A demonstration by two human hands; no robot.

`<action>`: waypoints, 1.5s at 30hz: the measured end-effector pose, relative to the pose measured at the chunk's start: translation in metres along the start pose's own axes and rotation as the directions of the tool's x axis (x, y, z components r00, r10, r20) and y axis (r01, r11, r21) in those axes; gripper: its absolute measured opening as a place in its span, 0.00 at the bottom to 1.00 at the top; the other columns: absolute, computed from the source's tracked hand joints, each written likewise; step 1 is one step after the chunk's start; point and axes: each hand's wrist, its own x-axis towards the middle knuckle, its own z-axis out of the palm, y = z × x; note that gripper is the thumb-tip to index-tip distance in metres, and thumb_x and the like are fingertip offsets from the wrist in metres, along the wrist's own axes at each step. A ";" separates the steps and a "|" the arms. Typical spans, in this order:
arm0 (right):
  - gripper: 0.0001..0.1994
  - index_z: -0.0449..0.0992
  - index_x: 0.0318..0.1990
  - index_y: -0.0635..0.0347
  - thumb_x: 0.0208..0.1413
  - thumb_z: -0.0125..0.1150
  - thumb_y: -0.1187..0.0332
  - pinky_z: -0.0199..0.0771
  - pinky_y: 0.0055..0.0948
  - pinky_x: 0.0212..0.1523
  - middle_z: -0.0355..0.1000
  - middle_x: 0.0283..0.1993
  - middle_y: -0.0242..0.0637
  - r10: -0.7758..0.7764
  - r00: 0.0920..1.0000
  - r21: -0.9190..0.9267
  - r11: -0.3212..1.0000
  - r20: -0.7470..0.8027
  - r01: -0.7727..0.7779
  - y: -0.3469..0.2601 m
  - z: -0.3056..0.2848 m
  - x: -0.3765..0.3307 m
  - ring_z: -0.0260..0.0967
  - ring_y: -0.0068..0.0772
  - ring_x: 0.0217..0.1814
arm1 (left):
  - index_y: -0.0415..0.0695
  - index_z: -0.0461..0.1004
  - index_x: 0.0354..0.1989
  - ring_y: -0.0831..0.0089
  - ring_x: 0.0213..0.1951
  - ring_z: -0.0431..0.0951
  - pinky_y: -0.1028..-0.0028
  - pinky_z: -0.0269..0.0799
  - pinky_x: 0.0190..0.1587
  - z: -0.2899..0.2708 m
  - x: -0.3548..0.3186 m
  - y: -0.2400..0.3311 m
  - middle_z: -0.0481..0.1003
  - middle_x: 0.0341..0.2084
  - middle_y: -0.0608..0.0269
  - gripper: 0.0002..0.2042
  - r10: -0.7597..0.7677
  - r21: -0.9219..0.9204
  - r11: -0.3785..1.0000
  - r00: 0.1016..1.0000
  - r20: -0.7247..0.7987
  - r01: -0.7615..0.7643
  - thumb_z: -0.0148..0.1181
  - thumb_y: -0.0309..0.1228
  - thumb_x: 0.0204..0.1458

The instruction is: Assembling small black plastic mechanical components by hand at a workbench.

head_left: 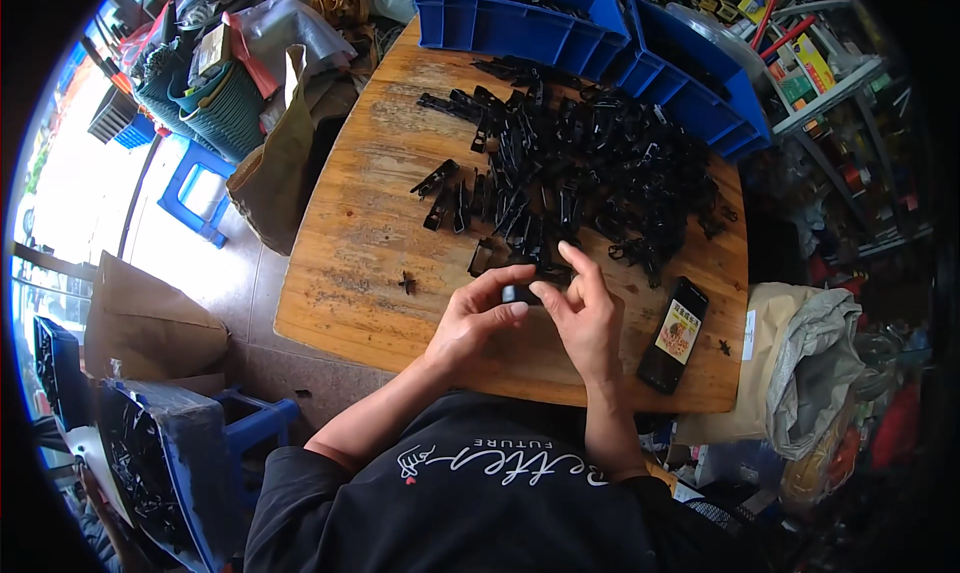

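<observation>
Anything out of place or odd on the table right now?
Mostly no. One small black piece lies alone on the wooden table, apart from the pile of black clips, and a phone sits near the table's edge beside the right hand.

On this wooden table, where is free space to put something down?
The table is bare on its left side, between the left edge and the pile of black clips; only a small black piece lies there. The near edge by the phone has narrow room. The far right part, before the blue bins, is crowded.
</observation>
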 end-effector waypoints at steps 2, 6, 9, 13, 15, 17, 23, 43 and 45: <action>0.19 0.71 0.48 0.59 0.48 0.64 0.68 0.56 0.23 0.17 0.59 0.14 0.28 0.052 0.998 0.042 0.998 -0.028 -0.051 0.002 -0.003 0.004 0.54 0.20 0.15 | 0.39 0.67 0.51 0.82 0.29 0.68 0.83 0.65 0.36 -0.003 0.001 -0.003 0.71 0.27 0.68 0.18 0.069 0.002 0.998 0.996 -0.064 -0.069 0.57 0.24 0.49; 0.15 0.73 0.44 0.62 0.48 0.62 0.72 0.63 0.20 0.26 0.67 0.24 0.31 -0.027 0.988 -0.073 0.997 -0.153 0.016 0.028 -0.008 0.010 0.62 0.21 0.25 | 0.38 0.68 0.47 0.82 0.29 0.68 0.82 0.65 0.35 -0.011 0.007 -0.001 0.70 0.30 0.66 0.15 0.257 -0.139 0.947 0.942 -0.217 -0.291 0.55 0.21 0.49; 0.12 0.75 0.37 0.62 0.40 0.64 0.75 0.66 0.33 0.41 0.70 0.34 0.37 -0.196 0.977 -0.313 0.926 0.087 0.213 0.023 -0.006 0.012 0.66 0.40 0.36 | 0.38 0.67 0.47 0.80 0.30 0.68 0.81 0.65 0.37 -0.012 0.007 0.000 0.71 0.34 0.63 0.16 0.399 -0.086 0.893 0.867 -0.299 -0.441 0.53 0.18 0.48; 0.12 0.74 0.34 0.61 0.40 0.66 0.72 0.64 0.33 0.38 0.69 0.31 0.36 -0.121 0.990 -0.202 0.970 0.067 0.132 0.035 -0.001 0.005 0.64 0.39 0.35 | 0.39 0.67 0.47 0.79 0.32 0.69 0.80 0.66 0.39 -0.011 0.009 -0.003 0.71 0.34 0.63 0.16 0.391 -0.084 0.900 0.877 -0.279 -0.428 0.53 0.18 0.47; 0.11 0.73 0.32 0.62 0.39 0.67 0.73 0.64 0.31 0.33 0.68 0.28 0.37 0.012 1.000 -0.067 0.998 0.025 -0.011 0.034 -0.005 0.003 0.64 0.36 0.31 | 0.37 0.66 0.48 0.75 0.35 0.70 0.78 0.66 0.39 -0.012 0.010 -0.003 0.71 0.36 0.59 0.17 0.364 -0.072 0.914 0.886 -0.286 -0.399 0.51 0.18 0.47; 0.10 0.71 0.30 0.63 0.41 0.67 0.72 0.63 0.28 0.29 0.66 0.26 0.34 0.099 0.995 -0.020 0.995 0.007 -0.099 0.035 -0.012 0.003 0.62 0.30 0.28 | 0.37 0.66 0.48 0.75 0.35 0.70 0.78 0.66 0.39 -0.012 0.009 -0.004 0.71 0.36 0.59 0.17 0.361 -0.068 0.917 0.889 -0.281 -0.394 0.51 0.18 0.47; 0.09 0.68 0.27 0.63 0.50 0.63 0.69 0.56 0.13 0.29 0.62 0.26 0.23 0.242 0.966 0.274 0.927 0.090 -0.258 0.056 -0.024 -0.002 0.54 0.13 0.27 | 0.39 0.68 0.46 0.79 0.34 0.69 0.80 0.66 0.39 -0.011 0.008 -0.005 0.71 0.35 0.63 0.16 0.339 -0.089 0.924 0.902 -0.267 -0.373 0.53 0.17 0.46; 0.17 0.71 0.42 0.61 0.41 0.63 0.77 0.67 0.24 0.38 0.70 0.37 0.38 0.087 0.987 0.091 0.991 0.133 -0.099 0.013 -0.012 0.001 0.65 0.29 0.33 | 0.36 0.68 0.48 0.76 0.34 0.71 0.79 0.67 0.39 -0.005 0.005 -0.003 0.72 0.37 0.59 0.18 0.230 -0.086 0.964 0.950 -0.211 -0.252 0.51 0.16 0.44; 0.19 0.67 0.50 0.62 0.48 0.60 0.74 0.66 0.21 0.41 0.68 0.37 0.37 -0.005 0.999 0.395 0.919 0.054 -0.017 0.011 -0.018 -0.001 0.64 0.21 0.34 | 0.36 0.68 0.48 0.77 0.34 0.72 0.79 0.67 0.39 -0.006 0.005 -0.005 0.73 0.36 0.60 0.18 0.192 -0.085 0.974 0.965 -0.181 -0.209 0.51 0.16 0.44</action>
